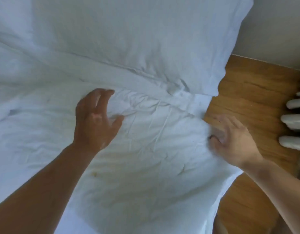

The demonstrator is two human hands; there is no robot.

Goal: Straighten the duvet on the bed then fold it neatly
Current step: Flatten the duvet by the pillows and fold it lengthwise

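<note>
Leaning left forearm (44,191) over duvet (145,157), rumpled beneath both hands; resting left hand (95,119) loose-fingered on it; finding right hand (230,141) too blurred for judging grip. Risking fresh creases through uneven tugging.

Bed (199,103): on my feed only a smooth white strip at its right edge shows.
On the bed: a white duvet (145,149), creased, lying flat and hanging over the right edge.
Farther up: a plumper white layer (129,39) lies on it; pillow or fold, I cannot tell.
Floor (247,98): brown wood, right of the bed.
</note>
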